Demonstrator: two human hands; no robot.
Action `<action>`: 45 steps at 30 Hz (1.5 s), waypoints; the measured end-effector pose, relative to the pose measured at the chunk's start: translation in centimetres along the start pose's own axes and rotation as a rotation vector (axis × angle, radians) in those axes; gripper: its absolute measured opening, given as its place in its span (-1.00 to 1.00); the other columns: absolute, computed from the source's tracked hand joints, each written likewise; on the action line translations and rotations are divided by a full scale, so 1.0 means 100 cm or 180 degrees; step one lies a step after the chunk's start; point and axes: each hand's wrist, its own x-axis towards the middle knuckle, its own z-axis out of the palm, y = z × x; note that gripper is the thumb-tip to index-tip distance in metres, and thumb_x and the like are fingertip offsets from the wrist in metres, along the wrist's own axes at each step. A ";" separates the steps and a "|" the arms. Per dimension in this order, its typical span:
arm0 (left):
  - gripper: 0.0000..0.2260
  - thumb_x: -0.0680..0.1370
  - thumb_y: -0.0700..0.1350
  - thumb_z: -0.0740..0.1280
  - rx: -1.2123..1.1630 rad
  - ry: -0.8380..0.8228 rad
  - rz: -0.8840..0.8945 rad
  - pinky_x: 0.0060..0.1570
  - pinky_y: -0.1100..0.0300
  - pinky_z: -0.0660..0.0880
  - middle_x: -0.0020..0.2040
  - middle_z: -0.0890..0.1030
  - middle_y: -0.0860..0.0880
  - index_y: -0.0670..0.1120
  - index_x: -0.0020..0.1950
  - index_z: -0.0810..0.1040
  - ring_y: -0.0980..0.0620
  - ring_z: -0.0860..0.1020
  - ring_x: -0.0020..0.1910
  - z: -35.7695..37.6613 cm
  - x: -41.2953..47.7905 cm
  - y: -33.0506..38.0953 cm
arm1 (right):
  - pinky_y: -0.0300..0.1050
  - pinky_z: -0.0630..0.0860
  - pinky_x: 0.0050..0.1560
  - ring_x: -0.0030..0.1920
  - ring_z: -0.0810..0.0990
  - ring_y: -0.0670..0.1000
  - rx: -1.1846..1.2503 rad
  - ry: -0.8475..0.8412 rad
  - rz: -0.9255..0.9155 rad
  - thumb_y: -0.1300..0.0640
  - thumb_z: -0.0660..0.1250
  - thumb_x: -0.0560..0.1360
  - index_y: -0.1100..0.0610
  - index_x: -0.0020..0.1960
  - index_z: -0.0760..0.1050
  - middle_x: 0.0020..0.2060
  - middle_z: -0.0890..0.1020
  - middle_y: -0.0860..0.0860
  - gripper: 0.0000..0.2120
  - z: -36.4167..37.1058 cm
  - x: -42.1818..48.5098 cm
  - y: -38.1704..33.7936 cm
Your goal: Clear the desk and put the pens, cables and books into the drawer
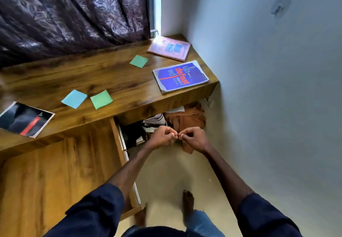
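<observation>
Three books lie on the wooden desk (pixel 111 77): a blue book (pixel 180 76) with orange lettering near the right front corner, a pink book (pixel 169 48) at the back right corner, and a dark book (pixel 24 119) with a red stripe at the left front edge. Below the desk's front edge an open drawer (pixel 121 144) shows dark contents. My left hand (pixel 161 137) and my right hand (pixel 192 138) hover in front of it with fingers curled shut and fingertips touching each other. Nothing shows in either hand. No pens or cables are visible.
Two green sticky notes (pixel 139 61) (pixel 101 99) and a blue one (pixel 74 98) lie on the desk. A dark patterned curtain (pixel 74 10) hangs behind it. The wall (pixel 277 88) closes in on the right. Brown cloth (pixel 187 122) is piled under the desk. My bare feet stand on the beige floor (pixel 166 177).
</observation>
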 end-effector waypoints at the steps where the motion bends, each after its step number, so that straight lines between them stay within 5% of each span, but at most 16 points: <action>1: -0.80 0.61 -0.25 0.28 0.0014 0.0102 -0.0032 -0.03 0.03 0.64 -0.02 0.74 -0.14 -0.19 0.08 0.70 -0.08 0.71 -0.06 0.004 0.011 0.008 | -0.21 0.58 -0.03 -0.07 0.69 -0.12 0.0004 -0.0014 -0.0041 0.12 0.42 0.51 0.01 -0.03 0.75 -0.11 0.76 -0.09 -0.87 -0.010 0.010 0.006; 15: -0.82 0.61 -0.25 0.31 0.0336 0.1048 -0.0111 0.06 0.01 0.65 -0.01 0.74 -0.15 -0.20 0.07 0.72 -0.10 0.71 -0.02 -0.017 0.111 0.115 | -0.34 0.48 0.03 0.01 0.68 -0.11 -0.0108 -0.0205 -0.0524 0.12 0.43 0.52 0.07 0.04 0.74 -0.05 0.76 -0.02 -0.85 -0.112 0.135 -0.008; 21: -0.84 0.57 -0.11 0.36 0.0676 0.1542 -0.0245 0.13 0.05 0.59 0.07 0.72 -0.05 -0.09 0.09 0.70 -0.05 0.67 0.09 -0.059 0.174 0.133 | -0.17 0.54 0.17 0.08 0.69 -0.01 -0.0197 -0.0149 -0.0412 0.16 0.44 0.51 0.14 0.12 0.70 0.03 0.74 0.06 -0.80 -0.119 0.198 -0.021; 31: -0.51 0.58 0.01 0.38 0.2045 0.0714 -0.0038 0.43 0.08 0.31 0.47 0.38 -0.14 -0.14 0.45 0.38 -0.08 0.33 0.49 -0.135 0.294 0.136 | -0.18 0.35 0.33 0.36 0.52 0.06 -0.0531 -0.0289 0.0174 0.12 0.37 0.55 0.19 0.38 0.50 0.33 0.58 0.09 -0.58 -0.107 0.312 -0.044; 38: 0.13 0.41 0.17 0.55 0.2843 -0.0161 -0.0584 0.59 -0.21 -0.06 0.64 -0.14 -0.29 -0.18 0.65 -0.15 -0.24 -0.14 0.65 -0.163 0.346 0.131 | -0.14 0.39 0.23 0.30 0.55 0.13 -0.0774 -0.0465 0.0403 0.10 0.33 0.54 0.17 0.35 0.48 0.29 0.59 0.13 -0.60 -0.081 0.339 -0.047; 41: 0.11 0.30 0.22 0.60 0.2910 -0.0143 -0.0602 0.48 -0.27 0.22 0.56 0.13 -0.24 -0.16 0.61 0.04 -0.21 0.11 0.59 -0.171 0.359 0.134 | -0.14 0.43 0.15 0.21 0.62 0.10 -0.0729 -0.0402 0.0425 0.13 0.33 0.52 0.17 0.29 0.50 0.20 0.65 0.12 -0.65 -0.080 0.341 -0.043; 45: -0.17 0.36 0.28 0.55 0.2642 -0.0073 -0.0654 0.35 -0.06 0.43 0.39 0.45 -0.17 -0.16 0.42 0.34 -0.15 0.45 0.40 -0.192 0.372 0.137 | -0.12 0.45 0.21 0.21 0.60 0.12 -0.0665 -0.0148 0.0517 0.20 0.30 0.49 0.12 0.26 0.54 0.16 0.66 0.10 -0.66 -0.082 0.342 -0.036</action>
